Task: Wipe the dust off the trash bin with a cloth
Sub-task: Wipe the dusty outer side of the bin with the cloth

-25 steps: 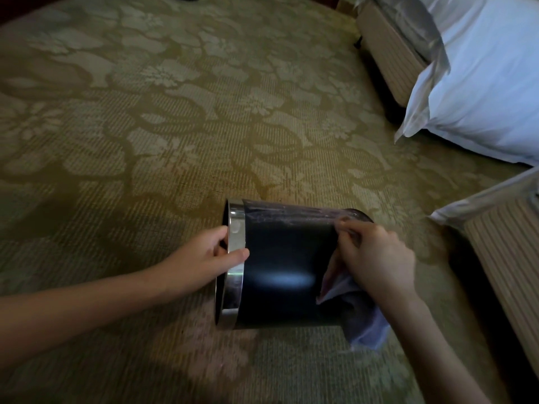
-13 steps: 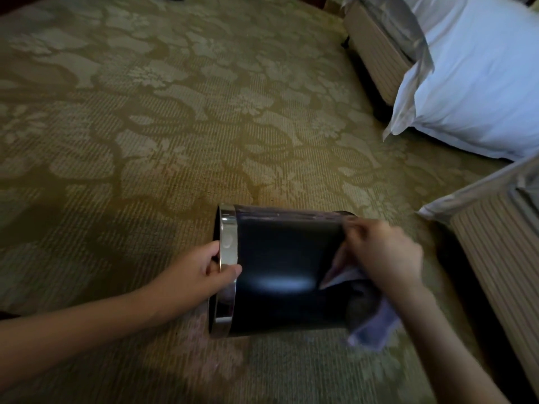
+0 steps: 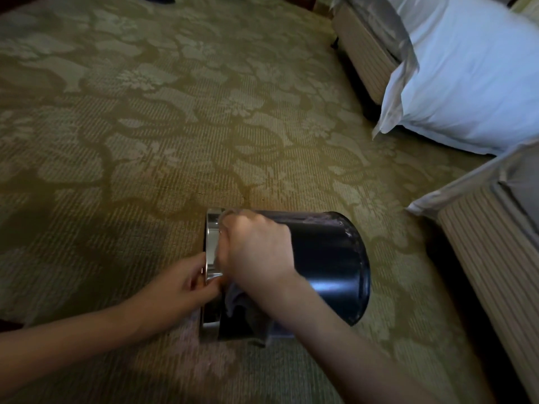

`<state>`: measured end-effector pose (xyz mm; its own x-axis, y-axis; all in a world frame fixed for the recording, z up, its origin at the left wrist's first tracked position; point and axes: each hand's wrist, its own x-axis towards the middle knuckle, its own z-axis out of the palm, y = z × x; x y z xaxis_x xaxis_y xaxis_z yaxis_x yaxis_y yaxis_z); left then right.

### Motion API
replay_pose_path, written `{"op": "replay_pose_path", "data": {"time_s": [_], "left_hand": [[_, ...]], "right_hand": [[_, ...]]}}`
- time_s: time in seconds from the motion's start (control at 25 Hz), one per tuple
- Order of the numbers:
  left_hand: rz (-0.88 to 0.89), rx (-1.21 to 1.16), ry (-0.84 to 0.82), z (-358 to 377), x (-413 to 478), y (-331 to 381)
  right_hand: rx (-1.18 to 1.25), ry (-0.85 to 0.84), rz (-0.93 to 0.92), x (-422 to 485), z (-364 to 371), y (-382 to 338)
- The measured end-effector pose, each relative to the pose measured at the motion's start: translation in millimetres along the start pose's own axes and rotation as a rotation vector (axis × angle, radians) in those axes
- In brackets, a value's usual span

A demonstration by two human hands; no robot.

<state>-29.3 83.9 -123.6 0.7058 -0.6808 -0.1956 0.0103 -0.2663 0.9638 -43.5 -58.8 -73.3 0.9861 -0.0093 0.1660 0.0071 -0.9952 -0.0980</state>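
A black trash bin [image 3: 326,258] with a chrome rim lies on its side on the carpet, its rim to the left and its base to the right. My left hand [image 3: 186,284] grips the chrome rim at its near left edge. My right hand [image 3: 256,249] holds a grey cloth [image 3: 248,310] and presses it against the bin's side right beside the rim. Most of the cloth hangs below my wrist over the bin's near side. A pale dusty streak shows along the bin's far upper edge, near the base.
Patterned green carpet [image 3: 145,141] covers the floor around the bin. A white pillow [image 3: 466,83] leans on a striped bed base [image 3: 364,51] at the upper right. Another striped bed base [image 3: 490,258] stands close to the bin's right.
My right hand has slid the cloth along the bin's side from the base end to the chrome rim. My left hand has kept its grip on the rim.
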Motion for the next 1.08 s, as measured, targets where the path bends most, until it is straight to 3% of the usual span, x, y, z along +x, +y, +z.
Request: {"op": "replay_pose_path", "data": {"time_s": [0.08, 0.2, 0.28, 0.52, 0.68, 0.76, 0.84, 1.0, 1.08], "left_hand": [[-0.016, -0.011, 0.003, -1, 0, 0], [-0.025, 0.01, -0.028, -2, 2, 1], [-0.027, 0.026, -0.04, -1, 0, 1], [-0.014, 0.057, -0.043, 4, -5, 0], [0.014, 0.091, -0.027, 3, -6, -4], [0.022, 0.118, -0.029, 2, -7, -3], [0.02, 0.093, -0.045, 1, -4, -4], [0.008, 0.144, -0.011, 3, -2, -4], [-0.004, 0.168, -0.016, 3, -4, -6]], "right_hand": [[-0.023, -0.023, 0.072, -2, -7, 24], [-0.158, -0.077, 0.413, -19, -23, 108], [-0.107, -0.1, 0.601, -36, -37, 148], [-0.099, -0.072, 0.489, -26, -30, 114], [-0.06, -0.105, 0.132, -1, -10, 27], [0.0, -0.129, 0.038, 5, -11, 1], [0.008, -0.131, 0.094, 7, -11, 19], [-0.154, -0.146, 0.453, -16, -25, 121], [-0.071, -0.167, 0.592, -33, -39, 157]]}}
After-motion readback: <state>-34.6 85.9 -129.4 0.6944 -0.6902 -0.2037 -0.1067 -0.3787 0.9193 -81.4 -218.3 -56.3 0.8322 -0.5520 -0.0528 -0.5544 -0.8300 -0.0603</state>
